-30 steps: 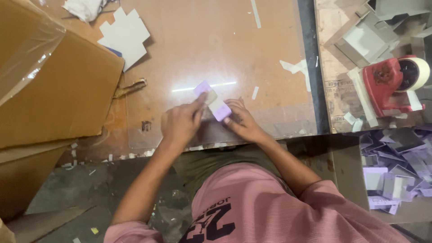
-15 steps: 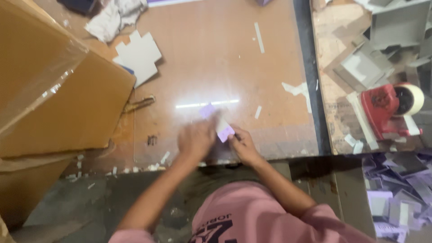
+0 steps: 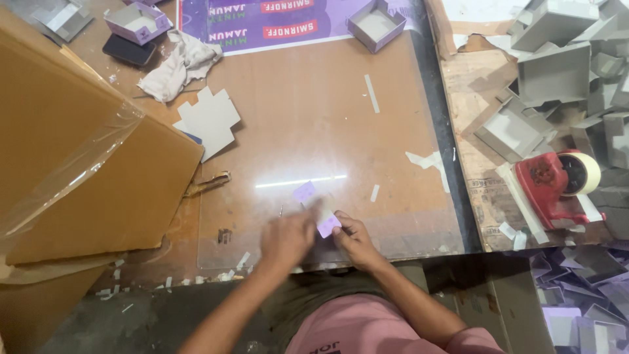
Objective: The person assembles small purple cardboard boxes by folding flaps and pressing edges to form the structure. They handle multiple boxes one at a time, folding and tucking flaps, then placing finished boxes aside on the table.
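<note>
Compared with a second ago, the small lilac card piece point(image 3: 327, 224) has been drawn nearer the desk's point(image 3: 341, 131) front edge, pinched in the right hand's point(image 3: 354, 237) closed grip, while the left hand point(image 3: 286, 239) is blurred and its grip cannot be told.

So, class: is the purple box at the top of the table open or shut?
Open. The purple box has no lid on it, and its pale inner floor shows between the four raised walls. Nothing shows inside it.

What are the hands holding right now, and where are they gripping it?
Both hands, left hand and right hand, pinch a small purple card piece by its lower edges.
</note>
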